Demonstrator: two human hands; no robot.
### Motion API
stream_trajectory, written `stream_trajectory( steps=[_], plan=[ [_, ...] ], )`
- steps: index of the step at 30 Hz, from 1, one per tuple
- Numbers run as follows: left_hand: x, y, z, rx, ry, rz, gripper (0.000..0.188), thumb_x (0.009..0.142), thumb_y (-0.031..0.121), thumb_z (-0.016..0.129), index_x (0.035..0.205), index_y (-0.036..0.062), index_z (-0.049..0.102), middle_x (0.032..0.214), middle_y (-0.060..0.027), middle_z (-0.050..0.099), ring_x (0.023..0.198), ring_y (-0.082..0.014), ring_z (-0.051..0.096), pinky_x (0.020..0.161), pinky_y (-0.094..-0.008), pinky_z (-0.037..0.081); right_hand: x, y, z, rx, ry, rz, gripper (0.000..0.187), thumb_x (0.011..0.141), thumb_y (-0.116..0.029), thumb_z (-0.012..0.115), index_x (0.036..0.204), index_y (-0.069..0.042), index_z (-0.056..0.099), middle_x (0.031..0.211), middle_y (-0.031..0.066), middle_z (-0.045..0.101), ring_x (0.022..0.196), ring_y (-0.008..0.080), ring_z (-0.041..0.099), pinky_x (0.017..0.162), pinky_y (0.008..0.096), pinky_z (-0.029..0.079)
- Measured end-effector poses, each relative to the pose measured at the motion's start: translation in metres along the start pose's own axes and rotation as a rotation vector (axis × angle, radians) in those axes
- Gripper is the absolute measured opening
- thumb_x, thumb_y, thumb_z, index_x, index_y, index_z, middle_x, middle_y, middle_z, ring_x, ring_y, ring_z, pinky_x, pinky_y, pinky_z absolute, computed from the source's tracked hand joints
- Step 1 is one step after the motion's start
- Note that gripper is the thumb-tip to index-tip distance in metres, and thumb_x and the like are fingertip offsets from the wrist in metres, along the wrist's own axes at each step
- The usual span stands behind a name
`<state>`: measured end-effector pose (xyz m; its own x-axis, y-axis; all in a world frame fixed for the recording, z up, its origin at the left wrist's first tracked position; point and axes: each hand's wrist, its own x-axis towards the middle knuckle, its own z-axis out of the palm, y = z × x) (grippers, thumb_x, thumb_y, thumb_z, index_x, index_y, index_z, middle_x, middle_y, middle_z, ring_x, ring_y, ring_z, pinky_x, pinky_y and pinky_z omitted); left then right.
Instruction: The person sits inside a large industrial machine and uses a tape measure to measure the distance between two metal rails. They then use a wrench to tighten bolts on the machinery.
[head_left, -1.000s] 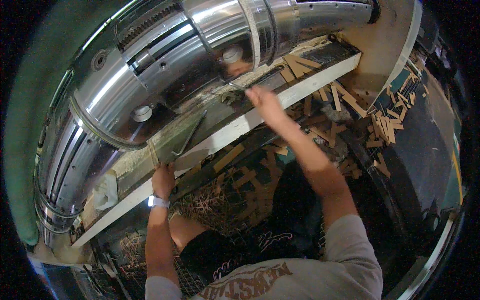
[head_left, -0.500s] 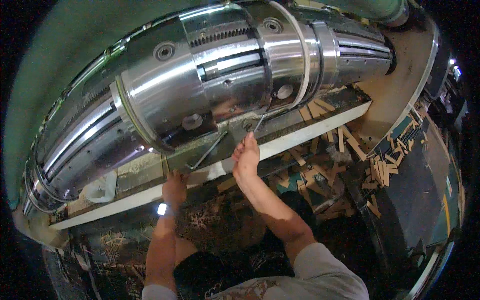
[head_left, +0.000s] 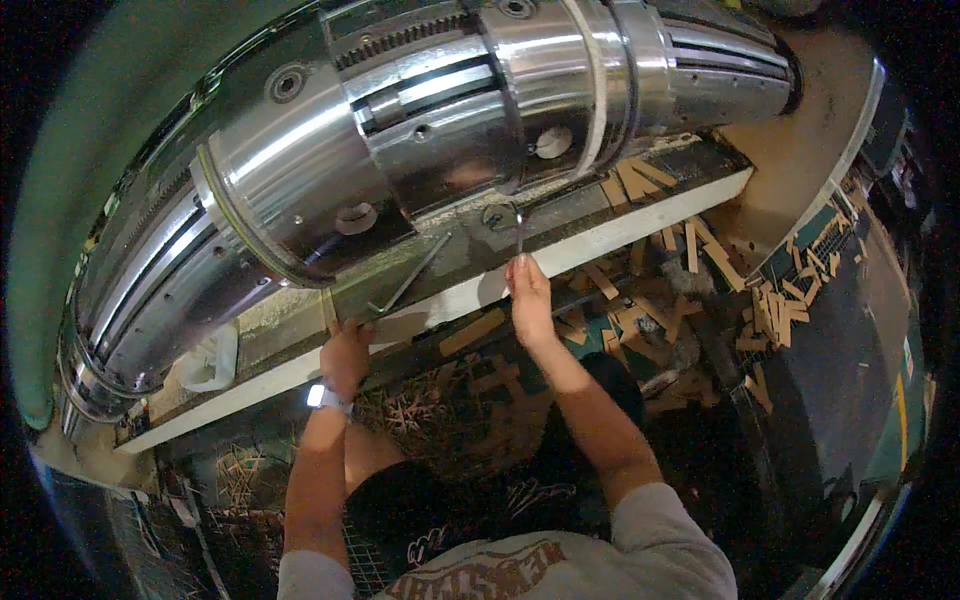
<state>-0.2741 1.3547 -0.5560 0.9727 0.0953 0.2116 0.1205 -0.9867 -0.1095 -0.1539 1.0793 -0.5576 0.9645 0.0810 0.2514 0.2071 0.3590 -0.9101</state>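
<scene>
My right hand (head_left: pixel 531 300) pinches the lower end of a slim metal hex key (head_left: pixel 519 234). The key stands nearly upright, its top reaching a round recess (head_left: pixel 497 217) under the steel cylinder (head_left: pixel 300 160). A second, longer L-shaped hex key (head_left: pixel 416 270) lies on the ledge (head_left: pixel 465 245), its short arm close to my left hand (head_left: pixel 346 352). That hand is closed at the ledge's front edge, below a thin tan strip (head_left: pixel 330 308); what its fingers hold, if anything, I cannot make out. A watch with a lit screen is on my left wrist.
A pale beam (head_left: pixel 620 245) runs along the ledge's front. Toward the left end sits a whitish translucent container (head_left: pixel 212 360). Flat tan strips (head_left: pixel 775 310) are scattered on the right, with more pieces on the ledge and below the beam. A curved green wall (head_left: pixel 90 170) rises at left.
My right hand and its hex key have shifted slightly right, and the key now points more upright. My left hand stays by the ledge edge. The whole view has tilted downward.
</scene>
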Motion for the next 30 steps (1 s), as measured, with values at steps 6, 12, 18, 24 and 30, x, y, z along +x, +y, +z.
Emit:
stream_trajectory(
  steps=[6, 12, 18, 24, 30],
  plan=[
    [0.004, -0.014, 0.030, -0.120, 0.011, -0.098, 0.036, 0.086, 0.037, 0.045, 0.095, 0.0026, 0.050, 0.104, -0.0238, 0.052, 0.074, -0.0384, 0.058, 0.055, -0.0429, 0.049, 0.043, -0.033, -0.059, -0.584, -0.085, -0.263, 0.033, 0.092, -0.028, 0.041, 0.072, -0.002, 0.037, 0.064, 0.0022, 0.032, 0.062, 0.0112, 0.031, 0.056, 0.0263, 0.033],
    [0.002, -0.007, 0.019, -0.111, -0.008, -0.142, 0.035, 0.086, 0.038, 0.044, 0.090, 0.0031, 0.049, 0.100, -0.0274, 0.052, 0.068, -0.0396, 0.058, 0.054, -0.0452, 0.048, 0.057, -0.058, -0.069, -0.763, -0.155, -0.302, 0.035, 0.091, -0.029, 0.043, 0.073, 0.000, 0.040, 0.062, 0.0143, 0.039, 0.058, 0.0258, 0.037, 0.056, 0.0338, 0.035],
    [0.001, -0.005, 0.008, -0.106, -0.012, -0.160, 0.032, 0.086, 0.036, 0.046, 0.085, 0.0044, 0.048, 0.097, -0.0300, 0.052, 0.066, -0.0400, 0.057, 0.053, -0.0467, 0.047, 0.075, -0.073, -0.077, -0.976, -0.223, -0.353, 0.032, 0.089, -0.031, 0.043, 0.082, -0.001, 0.050, 0.076, 0.0195, 0.053, 0.074, 0.0390, 0.051, 0.063, 0.0432, 0.040],
    [0.004, 0.001, 0.005, -0.144, -0.028, -0.238, 0.027, 0.086, 0.032, 0.046, 0.087, 0.0054, 0.048, 0.099, -0.0270, 0.053, 0.066, -0.0399, 0.057, 0.054, -0.0483, 0.046, 0.082, -0.056, -0.077, -0.814, -0.236, -0.378, 0.031, 0.090, -0.027, 0.044, 0.079, 0.002, 0.046, 0.070, 0.0172, 0.046, 0.064, 0.0315, 0.042, 0.062, 0.0340, 0.039],
    [0.001, -0.004, 0.012, -0.095, -0.029, -0.194, 0.026, 0.086, 0.032, 0.045, 0.088, 0.0060, 0.048, 0.094, -0.0240, 0.055, 0.066, -0.0392, 0.057, 0.053, -0.0483, 0.046, 0.065, -0.037, -0.066, -0.597, -0.279, -0.163, 0.036, 0.093, -0.031, 0.038, 0.076, 0.000, 0.043, 0.064, 0.0060, 0.039, 0.062, 0.0151, 0.036, 0.060, 0.0288, 0.037]
  ],
)
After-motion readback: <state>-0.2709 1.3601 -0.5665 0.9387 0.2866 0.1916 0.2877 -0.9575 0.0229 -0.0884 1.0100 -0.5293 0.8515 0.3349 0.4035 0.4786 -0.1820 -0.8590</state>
